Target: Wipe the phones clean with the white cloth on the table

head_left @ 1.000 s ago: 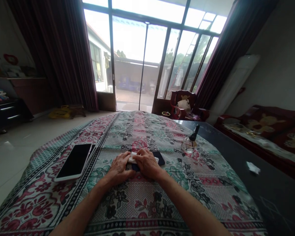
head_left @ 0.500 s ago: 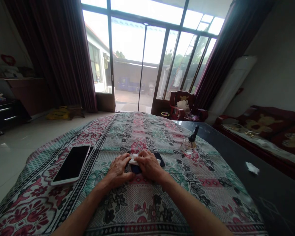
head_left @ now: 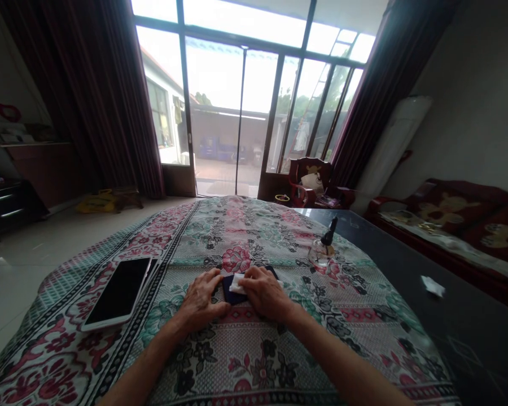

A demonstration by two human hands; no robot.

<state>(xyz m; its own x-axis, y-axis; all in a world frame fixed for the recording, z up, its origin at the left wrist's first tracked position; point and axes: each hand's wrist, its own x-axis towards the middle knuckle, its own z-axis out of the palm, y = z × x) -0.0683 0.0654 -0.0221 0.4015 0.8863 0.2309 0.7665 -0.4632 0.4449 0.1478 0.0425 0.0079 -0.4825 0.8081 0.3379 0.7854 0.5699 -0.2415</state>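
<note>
A flat dark blue slab (head_left: 228, 291), phone-like in shape, lies on the patterned tablecloth in front of me. My left hand (head_left: 203, 296) grips its left end, the thumb at the near corner and the fingers at the far one. A folded white tissue (head_left: 237, 283) is pinched under the fingers of my right hand (head_left: 266, 293) and pressed against the slab's top. That hand hides much of the slab's right half; only its far right corner shows past the fingers.
A white-framed tablet (head_left: 117, 293) lies to the left. A clear round bottle (head_left: 322, 252) with a black top stands at the right. A crumpled tissue (head_left: 432, 286) rests on the dark tabletop (head_left: 461, 332) beyond the floral cloth (head_left: 262, 349).
My right hand has slid the tissue a little to the right along the slab, uncovering more of its left end. My left hand stays at the edge. The view has shifted slightly.
</note>
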